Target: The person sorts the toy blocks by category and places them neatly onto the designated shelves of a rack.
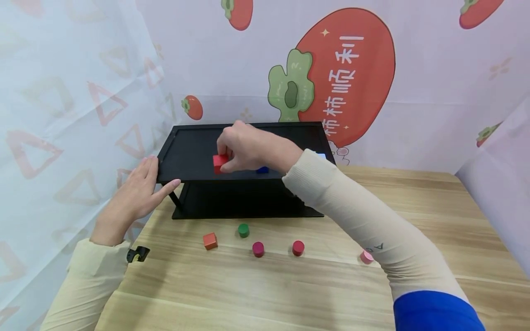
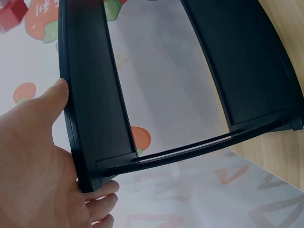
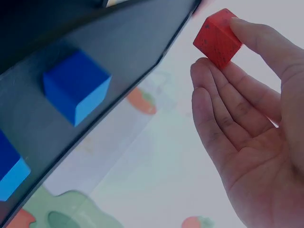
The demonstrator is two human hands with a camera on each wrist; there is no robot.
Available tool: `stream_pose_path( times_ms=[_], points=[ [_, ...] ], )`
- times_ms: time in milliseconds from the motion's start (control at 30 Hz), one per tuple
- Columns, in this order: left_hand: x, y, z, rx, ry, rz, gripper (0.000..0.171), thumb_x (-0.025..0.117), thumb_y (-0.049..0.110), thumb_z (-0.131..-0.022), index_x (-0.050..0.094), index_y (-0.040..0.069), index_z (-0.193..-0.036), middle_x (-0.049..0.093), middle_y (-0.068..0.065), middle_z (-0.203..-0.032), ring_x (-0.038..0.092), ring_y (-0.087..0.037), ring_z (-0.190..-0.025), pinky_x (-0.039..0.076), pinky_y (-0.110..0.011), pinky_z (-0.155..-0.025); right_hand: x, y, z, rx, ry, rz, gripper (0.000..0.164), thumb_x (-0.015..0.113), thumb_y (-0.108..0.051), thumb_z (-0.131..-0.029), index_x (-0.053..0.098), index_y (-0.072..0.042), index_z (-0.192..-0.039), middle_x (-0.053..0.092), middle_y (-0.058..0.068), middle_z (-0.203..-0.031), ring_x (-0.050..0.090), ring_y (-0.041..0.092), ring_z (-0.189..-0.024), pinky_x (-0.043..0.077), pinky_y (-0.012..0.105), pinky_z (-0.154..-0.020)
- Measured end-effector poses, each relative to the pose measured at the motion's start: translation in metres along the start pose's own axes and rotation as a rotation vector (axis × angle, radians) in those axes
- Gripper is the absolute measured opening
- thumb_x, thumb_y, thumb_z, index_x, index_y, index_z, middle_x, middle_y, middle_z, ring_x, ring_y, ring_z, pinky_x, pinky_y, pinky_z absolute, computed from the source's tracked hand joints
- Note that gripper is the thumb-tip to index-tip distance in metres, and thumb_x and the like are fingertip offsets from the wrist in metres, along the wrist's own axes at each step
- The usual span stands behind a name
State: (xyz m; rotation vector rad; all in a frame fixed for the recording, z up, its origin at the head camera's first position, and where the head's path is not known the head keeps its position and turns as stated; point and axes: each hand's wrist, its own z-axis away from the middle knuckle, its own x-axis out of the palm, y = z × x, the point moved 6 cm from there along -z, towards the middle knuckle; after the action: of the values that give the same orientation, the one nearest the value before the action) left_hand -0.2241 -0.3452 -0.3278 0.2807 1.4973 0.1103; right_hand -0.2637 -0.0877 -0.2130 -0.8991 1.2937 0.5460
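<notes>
My right hand (image 1: 244,147) pinches a red cube (image 3: 217,40) between thumb and fingertips, over the top of a two-tier black shelf (image 1: 188,149). Two blue cubes sit on the top tier; the right wrist view shows one blue cube (image 3: 76,85) whole and another blue cube (image 3: 9,166) cut by the frame. In the head view my forearm partly covers them. At the shelf's left end, my left hand (image 1: 138,191) holds the corner, thumb along the front edge and fingers around the side, as the left wrist view also shows.
On the wooden table (image 1: 232,289) before the shelf lie an orange-red cube (image 1: 210,241), a green cylinder (image 1: 243,230), a magenta cylinder (image 1: 258,249), a red cylinder (image 1: 298,248) and a pink cylinder (image 1: 366,257). Patterned curtains (image 1: 232,64) stand behind and at both sides.
</notes>
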Motion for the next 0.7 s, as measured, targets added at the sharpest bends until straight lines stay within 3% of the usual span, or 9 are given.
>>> stream_pose_path(
  times_ms=[367,700],
  points=[
    [0.001,-0.001,0.000,0.008,0.006,-0.010,0.104,0.036,0.068,-0.107,-0.007,-0.006,-0.166,-0.006,-0.033,-0.174,-0.002,-0.051,-0.163,0.005,-0.067,-0.132,0.015,0.043,-0.015,0.112,-0.029,-0.036,0.021,0.078,-0.030,-0.097,0.078,-0.010,-0.102,0.077,0.004,-0.098,0.068,0.017,-0.091,0.059,0.030,-0.088],
    [0.002,-0.001,0.001,0.012,0.019,0.002,0.102,0.037,0.066,-0.108,-0.006,-0.006,-0.166,-0.005,-0.033,-0.174,-0.002,-0.051,-0.163,0.004,-0.066,-0.133,0.030,0.054,-0.020,0.140,-0.042,-0.033,0.021,0.080,-0.031,-0.096,0.079,-0.011,-0.102,0.074,0.005,-0.097,0.065,0.018,-0.087,0.059,0.031,-0.083]
  ],
)
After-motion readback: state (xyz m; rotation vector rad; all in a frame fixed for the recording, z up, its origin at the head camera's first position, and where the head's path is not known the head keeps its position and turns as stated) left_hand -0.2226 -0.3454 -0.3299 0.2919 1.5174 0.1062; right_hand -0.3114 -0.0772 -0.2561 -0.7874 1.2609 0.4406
